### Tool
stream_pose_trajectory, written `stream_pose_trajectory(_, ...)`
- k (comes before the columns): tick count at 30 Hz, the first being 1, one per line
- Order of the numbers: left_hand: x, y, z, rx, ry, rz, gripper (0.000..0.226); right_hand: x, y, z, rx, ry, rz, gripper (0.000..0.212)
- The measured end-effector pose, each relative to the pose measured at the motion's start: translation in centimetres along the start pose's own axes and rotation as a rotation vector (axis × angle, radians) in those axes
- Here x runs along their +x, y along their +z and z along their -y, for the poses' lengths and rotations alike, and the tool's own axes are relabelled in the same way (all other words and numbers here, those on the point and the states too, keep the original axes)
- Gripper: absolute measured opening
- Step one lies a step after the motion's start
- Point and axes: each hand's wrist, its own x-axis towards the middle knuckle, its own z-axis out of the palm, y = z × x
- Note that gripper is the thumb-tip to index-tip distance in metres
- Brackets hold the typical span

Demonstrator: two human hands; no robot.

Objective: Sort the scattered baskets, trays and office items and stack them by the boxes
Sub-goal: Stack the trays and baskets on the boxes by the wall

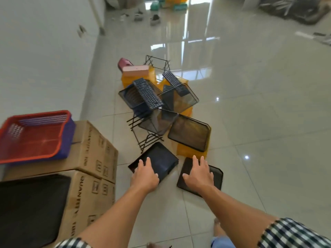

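Note:
Two black mesh trays lie on the tiled floor in front of me. My left hand (145,173) reaches over the left black tray (161,161) with fingers spread and straight. My right hand (198,173) hovers over or touches the right black tray (215,178), fingers also extended. Beyond them lies a jumble: a mesh tray (189,133) on yellow trays (182,149), wire racks (148,138), mesh baskets (180,100) and two dark keyboards (148,94). At left, stacked cardboard boxes (93,151) carry a red basket (34,135) nested in a blue one.
A black tray (30,208) rests on the lower box at bottom left. A pink box (136,70) and a maroon item (123,61) sit at the far end of the pile. A white wall runs along the left. Shoes and green items lie far back.

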Motion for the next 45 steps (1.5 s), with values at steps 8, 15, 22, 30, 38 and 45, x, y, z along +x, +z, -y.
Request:
stream_pose_trajectory(8,4.5,6.5,-9.5,0.033,-0.042,0.046,0.080,7.2,-3.5,-9.8,-0.034,0.022,0.072,0.088)
stream_pose_trajectory(15,11.4,19.5,-10.5,0.038,-0.086,0.168,0.078,17.5,2.2,-19.8,-0.110,0.063,0.143,0.085)
stream_pose_trajectory(22,20.5,35.6,-7.1,-0.090,-0.121,0.229,0.079,30.2,14.5,-27.7,-0.148,0.054,0.203,0.085)
stream_pose_trajectory(30,30.1,53.9,-3.7,-0.227,-0.201,0.367,0.092,43.2,28.0,-36.8,-0.163,0.087,0.183,0.084)
stream_pose_trajectory(38,34.4,61.1,-4.0,-0.423,-0.252,0.427,0.083,49.9,32.1,-36.3,-0.081,0.106,0.066,0.084)
stream_pose_trajectory(45,33.8,59.6,-5.1,-0.732,-0.316,0.433,0.088,51.0,29.8,-37.8,-0.021,0.206,0.086,0.088)
